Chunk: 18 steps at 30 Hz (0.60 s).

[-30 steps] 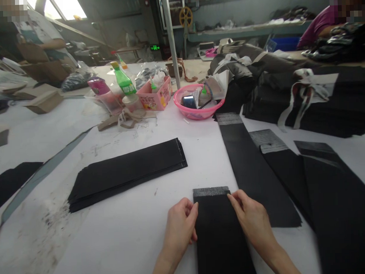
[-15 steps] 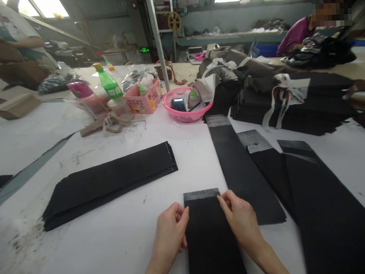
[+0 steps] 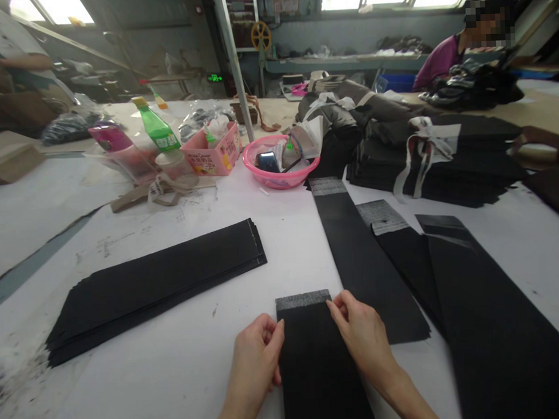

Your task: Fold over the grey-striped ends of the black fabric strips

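A black strip (image 3: 316, 361) with a grey band at its far end lies on the white table (image 3: 184, 372) right in front of me. My left hand (image 3: 255, 363) rests curled against the strip's left edge, fingertips pinching it near the grey band. My right hand (image 3: 364, 338) lies on the strip's right edge, with its fingers pinching the top right corner. A stack of black strips (image 3: 158, 284) lies to the left. Three more long black strips (image 3: 368, 261) lie side by side to the right.
A pink basin (image 3: 280, 166) with a phone, a pink box (image 3: 216, 153) and a green bottle (image 3: 157, 128) stand at the back. Tied bundles of black pieces (image 3: 443, 161) fill the back right. One person works at the far left, another sits at the far right.
The view has swung right, so everything has slid left in the frame. Both hands stay at the top corners of the strip, fingers curled a little tighter.
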Available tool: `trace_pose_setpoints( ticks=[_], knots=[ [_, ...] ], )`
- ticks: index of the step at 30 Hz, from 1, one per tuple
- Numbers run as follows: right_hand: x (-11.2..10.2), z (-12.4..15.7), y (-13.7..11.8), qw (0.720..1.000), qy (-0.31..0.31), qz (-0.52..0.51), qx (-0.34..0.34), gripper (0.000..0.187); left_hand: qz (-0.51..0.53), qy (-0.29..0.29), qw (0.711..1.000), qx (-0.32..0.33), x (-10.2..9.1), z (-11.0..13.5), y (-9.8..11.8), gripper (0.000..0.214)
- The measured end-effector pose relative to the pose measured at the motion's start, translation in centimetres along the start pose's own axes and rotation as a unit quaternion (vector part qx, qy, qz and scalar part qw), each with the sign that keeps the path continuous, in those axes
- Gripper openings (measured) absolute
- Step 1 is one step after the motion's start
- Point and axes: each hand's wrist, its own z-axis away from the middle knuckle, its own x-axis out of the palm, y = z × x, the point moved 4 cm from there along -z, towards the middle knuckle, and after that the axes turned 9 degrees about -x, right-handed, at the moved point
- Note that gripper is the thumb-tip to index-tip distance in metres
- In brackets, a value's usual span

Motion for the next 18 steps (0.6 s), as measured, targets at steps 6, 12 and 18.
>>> trace_pose_setpoints(
  ticks=[6,12,18],
  knots=[
    [-0.05,0.02,-0.03,1.000,-0.012,0.006,0.012,0.023,0.001,0.000,1.000,0.000,0.00,0.13,0.08,0.037],
    [-0.01,-0.11,0.04,1.000,-0.017,0.007,0.017,0.024,-0.004,0.012,1.000,0.017,-0.07,0.15,0.30,0.036],
    [-0.01,-0.23,0.05,1.000,-0.021,-0.003,0.008,0.026,-0.010,0.017,1.000,0.014,-0.10,0.20,0.42,0.034]
  ],
)
